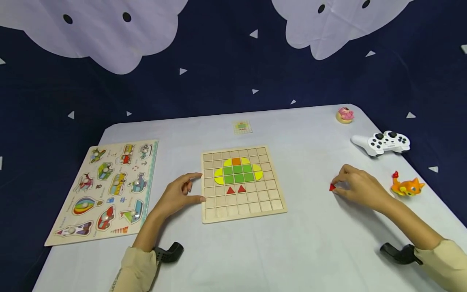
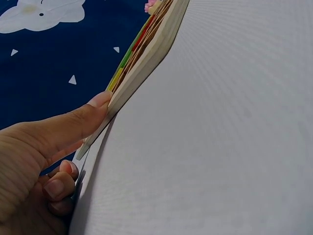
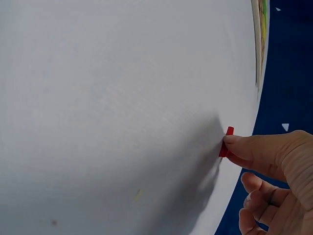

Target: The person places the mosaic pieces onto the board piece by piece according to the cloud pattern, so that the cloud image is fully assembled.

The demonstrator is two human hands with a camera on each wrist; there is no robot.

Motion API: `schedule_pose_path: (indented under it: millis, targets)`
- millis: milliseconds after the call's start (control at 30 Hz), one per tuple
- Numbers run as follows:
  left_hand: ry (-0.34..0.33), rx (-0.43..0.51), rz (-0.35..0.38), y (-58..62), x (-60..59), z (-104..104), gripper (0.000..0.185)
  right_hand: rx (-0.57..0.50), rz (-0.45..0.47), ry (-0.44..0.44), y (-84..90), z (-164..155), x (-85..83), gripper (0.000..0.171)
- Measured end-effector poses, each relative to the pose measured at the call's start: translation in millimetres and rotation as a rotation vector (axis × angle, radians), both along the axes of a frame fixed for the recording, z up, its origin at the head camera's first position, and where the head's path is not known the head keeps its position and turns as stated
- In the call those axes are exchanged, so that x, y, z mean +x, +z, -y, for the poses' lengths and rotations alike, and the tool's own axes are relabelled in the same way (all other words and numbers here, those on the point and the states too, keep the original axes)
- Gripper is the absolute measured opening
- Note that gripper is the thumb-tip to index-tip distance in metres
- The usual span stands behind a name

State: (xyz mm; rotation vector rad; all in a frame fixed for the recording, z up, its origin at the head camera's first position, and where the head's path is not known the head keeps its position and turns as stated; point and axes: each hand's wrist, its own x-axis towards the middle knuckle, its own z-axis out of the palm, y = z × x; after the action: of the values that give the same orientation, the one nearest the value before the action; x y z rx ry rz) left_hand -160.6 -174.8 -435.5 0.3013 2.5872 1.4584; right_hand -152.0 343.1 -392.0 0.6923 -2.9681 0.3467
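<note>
A staged play corner: cloud-patterned navy backdrop, white worktop with vehicle peg puzzle, game controller and toy figures.

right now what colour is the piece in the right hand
Red piece; the right wrist view shows it best.

Small red piece on table

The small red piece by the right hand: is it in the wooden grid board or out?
Out: the small red piece lies on the white table, pinched by the right hand.
</note>
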Motion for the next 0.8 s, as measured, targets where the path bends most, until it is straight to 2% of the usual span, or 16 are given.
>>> schedule_pose_path:
  millis: [267,567,700,800]
  targets:
    - [0.001,-0.001,0.009,-0.6,0.7,-0.9,0.073,0.006,-0.057,0.045,-1.8,0.2,-1.7,0.021]
    - [0.000,0.002,-0.009,-1.1,-0.5,-3.0,0.073,-0.019,-0.047,0.067,-5.2,0.0,-8.6,0.015]
    - [0.007,-0.015,0.000,-1.7,-1.1,-3.3,0.073,-0.036,-0.052,0.082,-9.2,7.1,-13.2,0.016]
    - [0.007,-0.016,0.006,-2.6,-1.3,-4.1,0.074,-0.062,-0.081,0.126,-12.0,19.4,-17.1,0.017]
